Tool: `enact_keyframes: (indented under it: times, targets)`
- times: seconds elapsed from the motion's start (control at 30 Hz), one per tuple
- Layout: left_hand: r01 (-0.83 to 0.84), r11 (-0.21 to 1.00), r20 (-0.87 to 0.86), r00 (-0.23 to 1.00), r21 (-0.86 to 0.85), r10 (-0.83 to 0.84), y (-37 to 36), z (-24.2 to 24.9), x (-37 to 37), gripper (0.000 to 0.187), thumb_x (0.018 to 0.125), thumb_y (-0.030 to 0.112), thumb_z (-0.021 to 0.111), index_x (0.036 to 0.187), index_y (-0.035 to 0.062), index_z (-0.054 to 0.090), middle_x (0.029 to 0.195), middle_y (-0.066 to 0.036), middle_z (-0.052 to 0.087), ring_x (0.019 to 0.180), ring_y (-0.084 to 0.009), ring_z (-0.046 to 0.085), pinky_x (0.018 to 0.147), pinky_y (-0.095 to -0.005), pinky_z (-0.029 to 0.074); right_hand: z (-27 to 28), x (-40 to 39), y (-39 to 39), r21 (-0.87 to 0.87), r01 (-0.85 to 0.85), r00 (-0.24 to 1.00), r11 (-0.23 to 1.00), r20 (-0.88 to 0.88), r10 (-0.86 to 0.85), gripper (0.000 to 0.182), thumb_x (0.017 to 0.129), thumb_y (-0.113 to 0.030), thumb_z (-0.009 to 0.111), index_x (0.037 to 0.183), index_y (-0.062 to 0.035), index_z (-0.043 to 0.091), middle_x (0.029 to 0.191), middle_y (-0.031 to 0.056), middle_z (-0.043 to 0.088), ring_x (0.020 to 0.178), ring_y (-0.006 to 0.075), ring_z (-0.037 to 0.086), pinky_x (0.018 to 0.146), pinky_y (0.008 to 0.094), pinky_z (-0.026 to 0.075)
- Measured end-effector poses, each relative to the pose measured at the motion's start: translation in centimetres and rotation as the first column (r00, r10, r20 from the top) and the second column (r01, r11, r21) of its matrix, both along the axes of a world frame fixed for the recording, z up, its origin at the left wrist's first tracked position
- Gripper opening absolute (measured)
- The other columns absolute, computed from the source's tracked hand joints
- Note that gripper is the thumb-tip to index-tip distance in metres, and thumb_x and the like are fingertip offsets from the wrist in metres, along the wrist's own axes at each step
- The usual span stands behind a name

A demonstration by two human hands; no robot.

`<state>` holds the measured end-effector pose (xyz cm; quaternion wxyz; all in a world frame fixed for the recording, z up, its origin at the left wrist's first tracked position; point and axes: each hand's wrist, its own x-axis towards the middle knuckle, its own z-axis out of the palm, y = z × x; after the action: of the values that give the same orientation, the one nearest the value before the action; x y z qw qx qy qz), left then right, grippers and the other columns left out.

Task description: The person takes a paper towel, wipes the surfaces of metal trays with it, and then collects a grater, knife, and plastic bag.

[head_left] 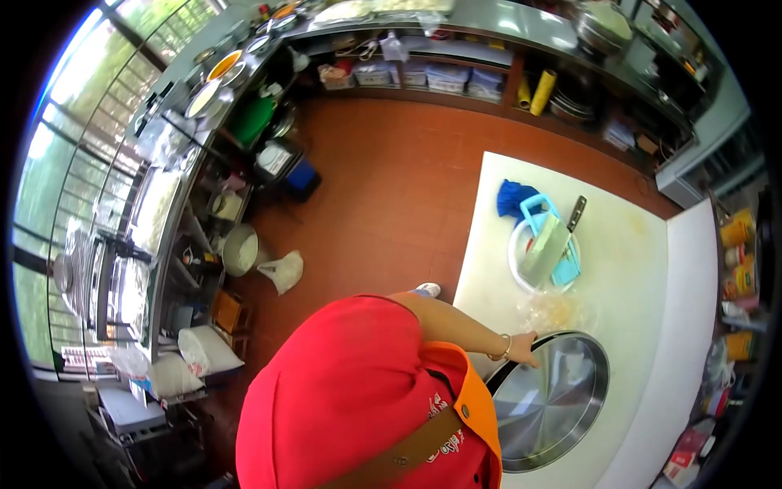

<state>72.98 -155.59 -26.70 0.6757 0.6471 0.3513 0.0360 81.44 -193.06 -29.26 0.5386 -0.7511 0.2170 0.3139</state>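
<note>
Tray: large round steel tray [554, 399] lies flat on the white tabletop [635, 269], at its near end, just in front of the person's red-shirted body.
Hand in view: one hand [525, 349] on a bare arm with a bracelet at the wrist rests on the tray's far-left rim. Which hand it is cannot be told from this view; by the side of the body it comes from, judged the right.
Fingers: curled over the rim; a closed pinch or only a touch cannot be told at this size.
Other hand: not in view.
Handling, judged: thin sheet metal, stiff, light for its width, smooth and likely slippery; shallow raised rim is the only hold. Wide span suggests a second hold on the opposite rim to keep it level.
Neighbours: white plate [542, 257] beyond the tray, carrying a cleaver [554, 240] and a pale blue plastic piece; blue cloth [513, 197] touching its far side. Clear plastic wrap [554, 311] lies between plate and tray.
Edges: tray's near-left rim sits near the tabletop's left edge, with red tiled floor [391, 187] below.
Open room: bare tabletop to the right of the tray and plate; floor to the left wide and open.
</note>
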Motion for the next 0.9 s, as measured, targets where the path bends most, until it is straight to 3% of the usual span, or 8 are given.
enact_keyframes:
  times: [0.07,0.17,0.3,0.43,0.57,0.67,0.8,0.9]
  targets:
    - [-0.071,0.988,-0.105,0.993,-0.139,0.057,0.1,0.6,-0.1,0.068,0.068,0.026,0.074,0.125,-0.0052,0.052,0.114,-0.028,0.065,0.108,-0.0390,0.064,0.088,-0.0451,0.051,0.8,2.1,2.7,-0.010,-0.063,0.998,0.998,0.027,0.063,0.034,0.084,-0.032,0.059,0.111,-0.0117,0.056,0.099,0.0039,0.059,0.087,0.0186,0.055,0.069,0.0316,0.044]
    - [-0.146,0.979,-0.178,0.977,-0.145,0.120,-1.1,0.2,0.6,0.057,0.068,0.016,0.064,0.121,-0.0047,0.055,0.110,-0.027,0.066,0.102,-0.0393,0.066,0.082,-0.0462,0.052,3.1,4.8,5.5,-0.013,-0.126,0.988,0.992,0.091,0.126,0.037,0.082,-0.029,0.060,0.113,-0.0100,0.055,0.101,0.0058,0.059,0.090,0.0203,0.055,0.072,0.0326,0.045]
    - [-0.134,0.978,-0.118,0.986,-0.159,0.116,-1.4,2.5,0.4,0.053,0.069,0.018,0.063,0.116,-0.0057,0.056,0.108,-0.028,0.066,0.100,-0.0399,0.065,0.082,-0.0459,0.051,6.5,6.5,9.6,-0.012,-0.214,0.961,0.977,0.176,0.213,0.041,0.080,-0.026,0.062,0.116,-0.0078,0.054,0.104,0.0083,0.059,0.093,0.0225,0.056,0.076,0.0339,0.045]
    - [-0.313,0.923,-0.022,0.948,-0.221,0.317,0.2,4.2,-2.0,0.053,0.068,0.015,0.062,0.116,-0.0057,0.054,0.102,-0.028,0.066,0.097,-0.0383,0.065,0.081,-0.0437,0.050,9.0,6.1,13.9,0.012,-0.315,0.923,0.949,0.236,0.303,0.046,0.078,-0.023,0.063,0.120,-0.0056,0.054,0.106,0.0107,0.059,0.096,0.0247,0.056,0.079,0.0353,0.046]
    - [-0.515,0.811,0.283,0.763,-0.276,0.581,3.1,5.1,-6.9,0.054,0.067,0.011,0.060,0.117,-0.0050,0.054,0.093,-0.022,0.065,0.086,-0.0318,0.064,0.072,-0.0403,0.049,10.8,4.4,18.6,0.032,-0.442,0.868,0.896,0.269,0.418,0.051,0.076,-0.020,0.064,0.123,-0.0034,0.053,0.109,0.0132,0.059,0.100,0.0269,0.056,0.083,0.0366,0.046]
    - [-0.647,0.720,0.320,0.646,-0.251,0.693,8.1,6.6,-15.3,0.057,0.066,0.011,0.061,0.119,-0.0050,0.053,0.083,-0.017,0.061,0.076,-0.0262,0.059,0.065,-0.0389,0.045,11.6,1.9,23.1,0.050,-0.569,0.797,0.821,0.281,0.535,0.054,0.075,-0.017,0.065,0.125,-0.0018,0.052,0.111,0.0151,0.059,0.102,0.0286,0.056,0.086,0.0376,0.046]
    - [-0.821,0.533,0.404,0.425,-0.204,0.810,10.4,5.8,-28.1,0.053,0.069,0.014,0.062,0.119,-0.0014,0.051,0.087,-0.014,0.057,0.081,-0.0235,0.054,0.071,-0.0374,0.045,11.8,-4.2,28.8,0.064,-0.724,0.675,0.686,0.271,0.686,0.060,0.072,-0.014,0.067,0.128,0.0004,0.051,0.113,0.0176,0.059,0.105,0.0308,0.057,0.089,0.0389,0.047]
    - [-0.881,0.405,0.466,0.261,-0.243,0.846,9.3,5.5,-38.8,0.049,0.073,0.014,0.062,0.119,0.0011,0.052,0.095,-0.012,0.056,0.091,-0.0221,0.053,0.080,-0.0355,0.045,10.8,-8.8,33.3,0.077,-0.872,0.484,0.483,0.289,0.826,0.063,0.071,-0.012,0.068,0.130,0.0020,0.051,0.115,0.0194,0.059,0.108,0.0325,0.057,0.092,0.0399,0.047]
